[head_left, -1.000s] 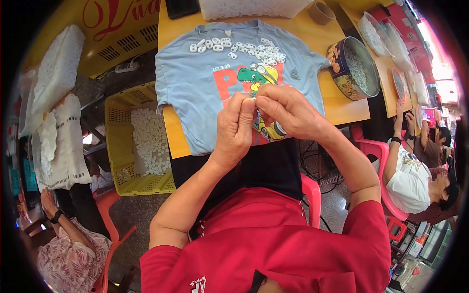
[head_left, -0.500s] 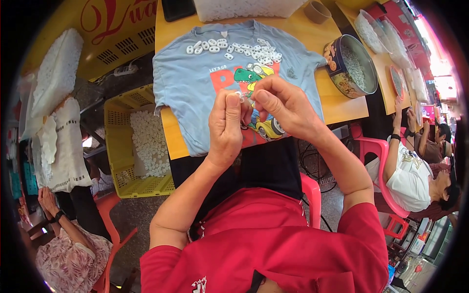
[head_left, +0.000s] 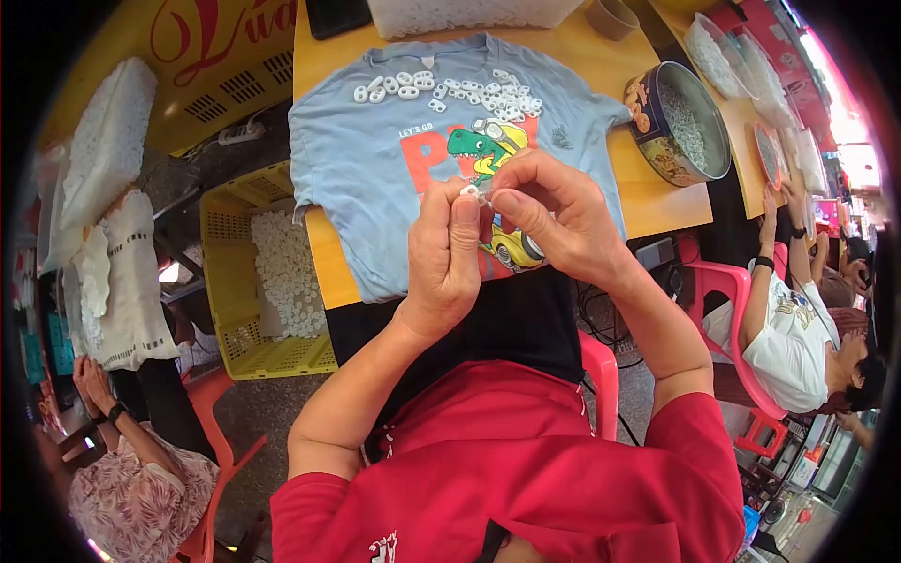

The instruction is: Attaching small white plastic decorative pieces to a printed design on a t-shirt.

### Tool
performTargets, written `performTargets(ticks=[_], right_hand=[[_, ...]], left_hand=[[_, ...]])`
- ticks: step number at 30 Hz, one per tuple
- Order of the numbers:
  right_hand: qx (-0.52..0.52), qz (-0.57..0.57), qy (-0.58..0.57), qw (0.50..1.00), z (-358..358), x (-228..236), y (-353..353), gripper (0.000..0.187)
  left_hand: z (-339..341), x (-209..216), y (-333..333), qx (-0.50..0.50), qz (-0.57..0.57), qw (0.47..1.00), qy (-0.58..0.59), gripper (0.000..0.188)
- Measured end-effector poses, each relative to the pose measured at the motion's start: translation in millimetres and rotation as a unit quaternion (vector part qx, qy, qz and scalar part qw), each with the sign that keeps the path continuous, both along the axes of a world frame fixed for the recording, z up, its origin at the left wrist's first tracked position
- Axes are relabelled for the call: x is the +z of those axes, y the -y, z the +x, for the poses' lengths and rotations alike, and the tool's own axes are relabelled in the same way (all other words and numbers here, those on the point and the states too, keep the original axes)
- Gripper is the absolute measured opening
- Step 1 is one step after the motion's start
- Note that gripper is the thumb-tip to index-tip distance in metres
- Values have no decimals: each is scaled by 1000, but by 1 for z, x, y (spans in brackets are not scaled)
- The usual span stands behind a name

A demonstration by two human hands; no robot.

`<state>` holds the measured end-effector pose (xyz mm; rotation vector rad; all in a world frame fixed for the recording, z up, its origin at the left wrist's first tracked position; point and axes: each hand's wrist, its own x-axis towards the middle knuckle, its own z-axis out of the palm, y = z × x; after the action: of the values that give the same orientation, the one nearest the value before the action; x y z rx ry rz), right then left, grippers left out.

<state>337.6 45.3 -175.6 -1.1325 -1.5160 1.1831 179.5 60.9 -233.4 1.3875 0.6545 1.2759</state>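
My left hand (head_left: pixel 443 258) is closed, pinching a small white plastic piece (head_left: pixel 470 190) with holes between thumb and fingers. Thumb and forefinger of my right hand (head_left: pixel 568 220) are pinched together right beside it; the tiny thing there, somewhat clear or shiny, is too small to name. Both hands are held above a grey-blue T-shirt (head_left: pixel 352 197) with a cartoon dinosaur print, spread over the table. Towards its collar lie two groups of white two-holed plastic pieces: larger ones (head_left: pixel 405 91) on the left, smaller ones (head_left: pixel 507 98) on the right.
Right of the shirt stands a round tin (head_left: pixel 648 150) of small shiny pieces. A yellow crate (head_left: pixel 221 314) with white parts sits low at left. At the far edge are a translucent tub (head_left: pixel 469 17) and a brown bowl (head_left: pixel 612 19). People sit on both sides.
My hands have shifted slightly right and a little lower, still together. The white piece now shows more plainly above the left thumb. At right, a seated person's arm reaches further forward.
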Motion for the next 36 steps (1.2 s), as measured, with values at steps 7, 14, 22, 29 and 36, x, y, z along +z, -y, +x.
performTargets(ticks=[7, 14, 22, 29, 36], right_hand=[[-15, 74, 96, 993, 3, -1, -2, 16], [-10, 115, 138, 984, 2, 6, -4, 14], [-22, 196, 195, 961, 4, -2, -5, 12], [-58, 171, 173, 968, -3, -3, 2, 8], [-78, 78, 48, 993, 0, -6, 4, 10]], left_hand=[[2, 1, 0, 0, 27, 1000, -2, 14], [2, -4, 0, -12, 41, 999, -3, 16], [4, -6, -1, -10, 42, 999, -10, 15], [5, -10, -2, 0, 56, 998, -11, 12], [4, -15, -3, -5, 34, 999, 26, 13]])
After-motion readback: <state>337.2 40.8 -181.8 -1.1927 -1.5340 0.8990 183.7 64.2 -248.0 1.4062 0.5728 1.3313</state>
